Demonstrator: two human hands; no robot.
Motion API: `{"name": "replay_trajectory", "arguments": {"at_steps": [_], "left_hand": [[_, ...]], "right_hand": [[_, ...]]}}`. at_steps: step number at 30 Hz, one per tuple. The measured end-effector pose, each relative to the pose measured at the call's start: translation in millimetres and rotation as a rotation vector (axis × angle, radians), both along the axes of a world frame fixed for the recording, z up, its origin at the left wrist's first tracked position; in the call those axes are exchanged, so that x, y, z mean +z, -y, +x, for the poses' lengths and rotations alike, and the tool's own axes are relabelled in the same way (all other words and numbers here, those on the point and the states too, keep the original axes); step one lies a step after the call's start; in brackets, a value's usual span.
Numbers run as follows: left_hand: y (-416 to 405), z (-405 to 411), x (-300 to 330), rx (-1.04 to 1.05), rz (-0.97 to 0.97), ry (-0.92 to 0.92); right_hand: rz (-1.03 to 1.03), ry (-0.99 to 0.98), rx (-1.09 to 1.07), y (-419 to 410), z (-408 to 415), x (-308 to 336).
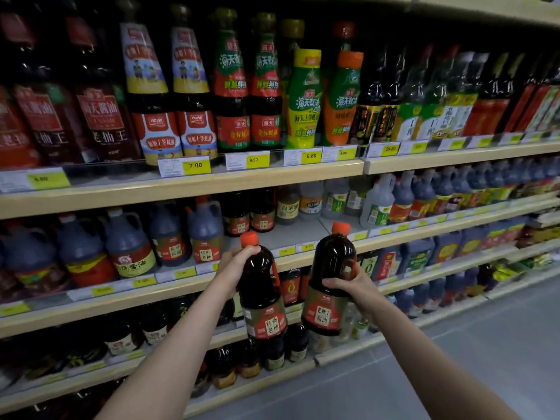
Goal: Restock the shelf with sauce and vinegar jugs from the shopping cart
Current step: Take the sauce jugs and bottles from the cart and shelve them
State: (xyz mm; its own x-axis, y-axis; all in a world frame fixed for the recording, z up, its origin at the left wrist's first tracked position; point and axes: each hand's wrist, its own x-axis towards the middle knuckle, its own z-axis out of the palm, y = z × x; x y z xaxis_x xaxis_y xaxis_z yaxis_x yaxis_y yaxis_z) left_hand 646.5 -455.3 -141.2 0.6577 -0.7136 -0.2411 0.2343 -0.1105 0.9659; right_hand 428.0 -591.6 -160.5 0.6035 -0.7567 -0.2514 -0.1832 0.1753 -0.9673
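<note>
One dark soy sauce bottle (263,294) is gripped at the neck by the left hand (235,266), another (328,283) clasped at the waist by the right hand (353,287), both raised upright just before the bare shelf gap (300,234) above, presumably for shelving.

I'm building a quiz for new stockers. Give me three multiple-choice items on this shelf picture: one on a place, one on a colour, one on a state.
1. Where is the bare gap on the shelf?
A. Behind the two held bottles
B. On the top shelf
C. On the floor

2. What colour are the held bottles' caps?
A. Green
B. Orange
C. White

3. How does the left hand hold its bottle?
A. Flat beneath it
B. By the neck
C. Not at all

Answers: 1 A, grey shelf shows behind them. 2 B, both the left cap and the right cap are orange. 3 B, fingers curl round the neck; the right hand grips its bottle at the body.
</note>
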Motion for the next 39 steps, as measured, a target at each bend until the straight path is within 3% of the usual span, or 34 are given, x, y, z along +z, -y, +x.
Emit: {"name": "replay_trajectory", "arguments": {"at_steps": [8, 19, 30, 39], "left_hand": [[26, 17, -6, 0.139, 0.011, 0.038], [16, -16, -20, 0.491, -0.062, 0.009], [23, 29, -18, 0.473, -0.103, 0.111], [25, 79, -41, 0.491, -0.147, 0.202]], "right_hand": [[-0.029, -0.034, 0.139, 68, 26, -1], [-0.183, -0.011, 0.379, 120, 32, 3], [-0.439, 0.133, 0.387, 127, 106, 7], [-0.628, 0.152, 0.331, 139, 181, -29]]}}
